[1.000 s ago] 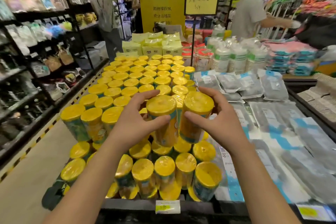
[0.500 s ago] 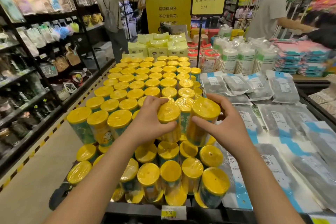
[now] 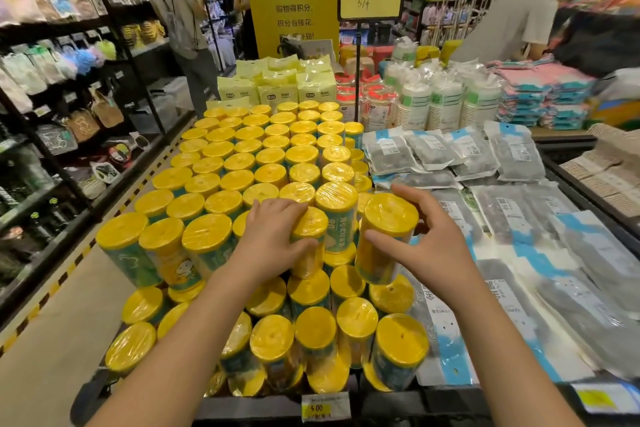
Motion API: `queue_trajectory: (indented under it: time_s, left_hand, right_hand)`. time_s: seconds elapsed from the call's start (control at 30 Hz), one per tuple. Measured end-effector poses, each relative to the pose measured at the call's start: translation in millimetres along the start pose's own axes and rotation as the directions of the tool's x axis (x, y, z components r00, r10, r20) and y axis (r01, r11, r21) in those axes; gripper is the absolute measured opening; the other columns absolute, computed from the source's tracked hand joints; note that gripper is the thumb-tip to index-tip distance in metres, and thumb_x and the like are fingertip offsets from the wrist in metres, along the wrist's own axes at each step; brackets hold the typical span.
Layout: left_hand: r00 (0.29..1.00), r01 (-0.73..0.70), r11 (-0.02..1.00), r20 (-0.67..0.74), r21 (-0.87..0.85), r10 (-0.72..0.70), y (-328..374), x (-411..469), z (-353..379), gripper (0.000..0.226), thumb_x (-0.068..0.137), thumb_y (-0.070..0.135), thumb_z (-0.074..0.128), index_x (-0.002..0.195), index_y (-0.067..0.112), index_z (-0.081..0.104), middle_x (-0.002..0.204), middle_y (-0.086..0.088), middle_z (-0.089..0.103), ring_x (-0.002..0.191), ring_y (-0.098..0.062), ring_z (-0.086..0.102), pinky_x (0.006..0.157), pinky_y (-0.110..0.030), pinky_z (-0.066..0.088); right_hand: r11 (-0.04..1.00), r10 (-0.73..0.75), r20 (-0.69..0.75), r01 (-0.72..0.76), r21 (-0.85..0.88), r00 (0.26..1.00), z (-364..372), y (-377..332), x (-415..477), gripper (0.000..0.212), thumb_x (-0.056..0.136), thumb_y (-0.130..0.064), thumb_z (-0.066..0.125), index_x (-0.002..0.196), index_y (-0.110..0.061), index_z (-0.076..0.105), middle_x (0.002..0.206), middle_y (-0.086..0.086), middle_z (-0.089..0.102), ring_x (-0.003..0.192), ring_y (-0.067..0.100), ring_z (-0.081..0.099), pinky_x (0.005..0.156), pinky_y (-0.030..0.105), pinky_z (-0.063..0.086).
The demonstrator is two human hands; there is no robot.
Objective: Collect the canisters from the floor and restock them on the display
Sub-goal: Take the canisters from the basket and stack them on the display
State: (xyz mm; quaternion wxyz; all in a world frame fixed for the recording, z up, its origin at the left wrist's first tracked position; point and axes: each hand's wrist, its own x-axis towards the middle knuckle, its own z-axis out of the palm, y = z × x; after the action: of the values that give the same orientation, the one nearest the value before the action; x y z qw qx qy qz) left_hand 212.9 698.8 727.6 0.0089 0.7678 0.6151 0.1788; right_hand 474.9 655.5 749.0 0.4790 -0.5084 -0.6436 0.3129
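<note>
Yellow-lidded canisters wrapped in film fill the display table (image 3: 249, 410) in two layers. My left hand (image 3: 273, 242) grips one canister (image 3: 309, 255) near its top and holds it upright among the upper layer, beside a taller standing canister (image 3: 336, 215). My right hand (image 3: 437, 243) holds a second canister (image 3: 385, 242), thumb on its front and fingers round its back. This one stands upright at the right edge of the stack, its base at the lids of the lower layer (image 3: 356, 317). The two held canisters are about a can's width apart.
Flat grey and blue packets (image 3: 512, 239) lie right of the canisters. Pale yellow bags (image 3: 277, 87) and white cup stacks (image 3: 446, 104) stand behind, with a sign pole (image 3: 356, 80). Black shelving (image 3: 62, 114) lines the aisle on the left. Two people stand further back.
Both hands have moved forward and down with their canisters, bringing them to the level of the upper layer. The two canisters are now further apart.
</note>
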Motion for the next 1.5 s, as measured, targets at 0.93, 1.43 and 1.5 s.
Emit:
queue_trajectory:
  time_s: [0.93, 1.43, 1.5]
  left_hand:
    - [0.989, 0.060, 0.995, -0.132, -0.074, -0.069, -4, -50, -9, 0.062, 0.091, 0.047, 0.068, 0.145, 0.025, 0.049, 0.143, 0.003, 0.045, 0.136, -0.019, 0.038, 0.111, -0.038, 0.033]
    - [0.956, 0.153, 0.980, -0.232, -0.128, -0.179, -30, -114, -57, 0.059, 0.089, 0.045, 0.071, 0.142, 0.026, 0.051, 0.139, 0.006, 0.046, 0.133, -0.016, 0.038, 0.110, -0.041, 0.039]
    - [0.934, 0.219, 0.965, -0.255, -0.146, -0.250, -41, -141, -64, 0.057, 0.090, 0.046, 0.070, 0.141, 0.027, 0.052, 0.137, 0.007, 0.046, 0.131, -0.015, 0.040, 0.107, -0.040, 0.042]
  right_hand:
    - [0.976, 0.027, 0.014, -0.024, -0.216, 1.000, 82, 46, 20, 0.082, 0.072, -0.047, 0.088, 0.143, -0.030, 0.048, 0.136, -0.009, 0.046, 0.127, 0.012, 0.047, 0.096, 0.024, 0.039]
    - [0.827, -0.307, 0.464, 0.474, -0.301, 0.831, 125, -37, 0, 0.065, 0.088, -0.051, 0.072, 0.145, -0.030, 0.048, 0.138, -0.012, 0.051, 0.132, 0.007, 0.043, 0.108, 0.028, 0.040]
    - [0.830, -0.327, 0.558, 0.515, -0.217, 0.763, 145, -49, -9, 0.062, 0.089, -0.052, 0.069, 0.144, -0.032, 0.048, 0.137, -0.015, 0.052, 0.129, 0.002, 0.045, 0.105, 0.023, 0.041]
